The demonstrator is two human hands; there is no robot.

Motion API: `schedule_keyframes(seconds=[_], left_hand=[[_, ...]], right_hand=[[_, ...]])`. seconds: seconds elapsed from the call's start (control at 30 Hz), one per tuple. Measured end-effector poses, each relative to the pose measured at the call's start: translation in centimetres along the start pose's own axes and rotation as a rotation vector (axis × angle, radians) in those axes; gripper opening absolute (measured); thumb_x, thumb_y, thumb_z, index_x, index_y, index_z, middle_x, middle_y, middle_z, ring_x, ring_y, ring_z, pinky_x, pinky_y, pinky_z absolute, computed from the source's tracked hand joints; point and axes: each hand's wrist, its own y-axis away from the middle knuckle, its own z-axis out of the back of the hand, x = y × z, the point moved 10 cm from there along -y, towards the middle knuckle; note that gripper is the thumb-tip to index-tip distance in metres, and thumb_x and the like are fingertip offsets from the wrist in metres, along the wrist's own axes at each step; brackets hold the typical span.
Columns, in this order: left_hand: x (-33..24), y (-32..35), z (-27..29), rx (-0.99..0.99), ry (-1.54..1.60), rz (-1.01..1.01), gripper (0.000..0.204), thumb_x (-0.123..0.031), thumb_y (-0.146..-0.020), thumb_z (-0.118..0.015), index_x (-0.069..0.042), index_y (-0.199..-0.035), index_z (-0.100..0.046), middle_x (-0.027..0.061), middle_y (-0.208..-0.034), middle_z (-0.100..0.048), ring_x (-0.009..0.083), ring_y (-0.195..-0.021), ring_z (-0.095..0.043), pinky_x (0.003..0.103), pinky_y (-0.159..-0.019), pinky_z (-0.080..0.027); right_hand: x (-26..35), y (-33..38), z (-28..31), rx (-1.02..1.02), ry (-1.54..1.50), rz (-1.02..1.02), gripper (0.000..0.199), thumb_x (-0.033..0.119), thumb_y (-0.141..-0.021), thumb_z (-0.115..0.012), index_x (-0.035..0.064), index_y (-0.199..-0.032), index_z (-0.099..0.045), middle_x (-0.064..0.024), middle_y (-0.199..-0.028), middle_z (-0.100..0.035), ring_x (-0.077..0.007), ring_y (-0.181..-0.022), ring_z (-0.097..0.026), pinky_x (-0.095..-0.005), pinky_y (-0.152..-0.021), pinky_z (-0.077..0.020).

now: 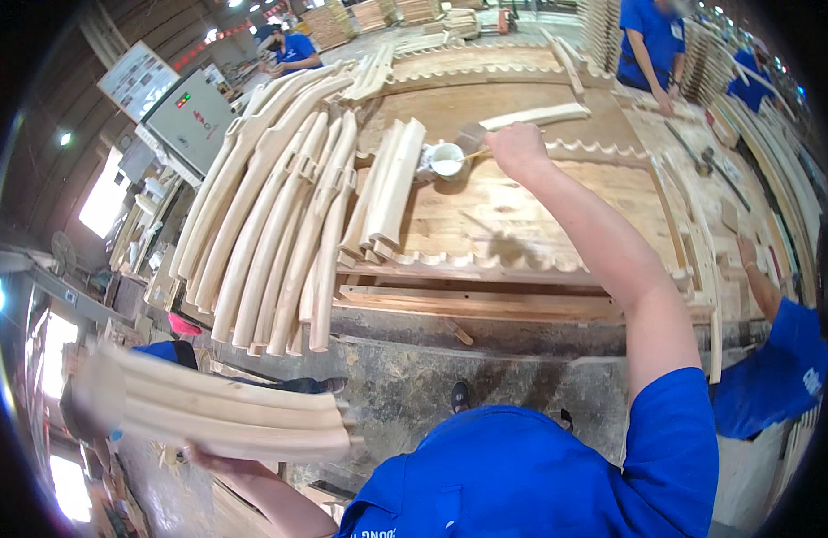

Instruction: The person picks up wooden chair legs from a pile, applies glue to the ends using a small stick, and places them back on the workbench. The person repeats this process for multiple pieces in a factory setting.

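Observation:
My right hand (520,151) is stretched out over the bench, fingers closed round a flat brush (470,137). The brush head hangs by the rim of a white cup (447,160) with pale contents, and a thin yellowish stick (478,154) leans out beside it. Down at the lower left, my left hand (221,462) grips the underside of a bundle of pale wooden slats (243,417), held in the air off the bench. The far end of the bundle is smeared by motion. Some fingers of my left hand are hidden beneath the wood.
Long curved wooden rails (270,224) lie piled on the bench's left, beside short slats (391,188). A scalloped wooden rack (539,260) spans the bench. A grey control box (188,121) stands at left. Co-workers in blue work at right (772,359) and far side (651,45); another is partly hidden behind the bundle.

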Motion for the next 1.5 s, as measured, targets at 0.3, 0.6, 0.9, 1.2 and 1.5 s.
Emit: schedule_keyframes(seconds=[0.3, 0.6, 0.9, 1.2, 1.5], left_hand=[[-0.3, -3.8, 10.0, -0.477, 0.148, -0.132, 0.070, -0.055, -0.080, -0.051, -0.006, -0.129, -0.044, 0.0164, -0.130, -0.046, 0.0343, -0.116, -0.049, 0.051, -0.096, -0.042], [2.4, -11.3, 12.7, -0.467, 0.279, -0.138, 0.073, -0.057, -0.070, -0.058, -0.014, -0.127, -0.045, 0.0153, -0.122, -0.052, 0.0405, -0.109, -0.053, 0.065, -0.078, -0.043], [0.6, -11.7, -6.2, -0.333, 0.413, -0.184, 0.071, -0.049, -0.073, -0.063, -0.004, -0.125, -0.043, 0.0185, -0.115, -0.053, 0.0379, -0.105, -0.055, 0.057, -0.081, -0.049], [2.4, -6.1, -15.7, -0.256, 0.534, -0.156, 0.070, -0.040, -0.074, -0.066, -0.004, -0.127, -0.038, 0.0153, -0.119, -0.048, 0.0324, -0.103, -0.054, 0.050, -0.087, -0.047], [4.2, -4.7, -16.5, -0.332, 0.494, -0.098, 0.090, -0.030, -0.071, -0.073, -0.017, -0.140, -0.017, 0.0153, -0.128, -0.039, 0.0315, -0.110, -0.048, 0.048, -0.092, -0.046]], right_hand=[[5.3, -7.3, -2.8, 0.011, 0.178, 0.133, 0.016, 0.018, -0.080, -0.059, 0.0167, -0.091, -0.071, -0.0040, -0.093, -0.069, -0.0237, -0.094, -0.062, -0.0390, -0.074, -0.0443], [0.2, -5.7, -9.9, 0.192, -0.417, -0.253, 0.021, 0.019, -0.080, -0.057, 0.0033, -0.091, -0.066, -0.0155, -0.093, -0.067, -0.0279, -0.083, -0.065, -0.0436, -0.076, -0.0500], [-2.2, -1.7, -16.0, 0.014, -0.980, -0.273, 0.020, 0.017, -0.074, -0.064, 0.0033, -0.089, -0.064, -0.0131, -0.078, -0.065, -0.0262, -0.073, -0.062, -0.0361, -0.068, -0.0480], [-2.1, -0.5, -13.8, -0.059, -0.877, -0.337, 0.014, 0.016, -0.080, -0.057, 0.0050, -0.085, -0.064, -0.0156, -0.086, -0.065, -0.0340, -0.085, -0.061, -0.0423, -0.076, -0.0480], [-0.3, -1.0, -13.3, 0.041, -0.839, -0.403, 0.014, 0.019, -0.083, -0.057, 0.0089, -0.091, -0.063, -0.0112, -0.087, -0.066, -0.0300, -0.085, -0.062, -0.0405, -0.074, -0.0479]])
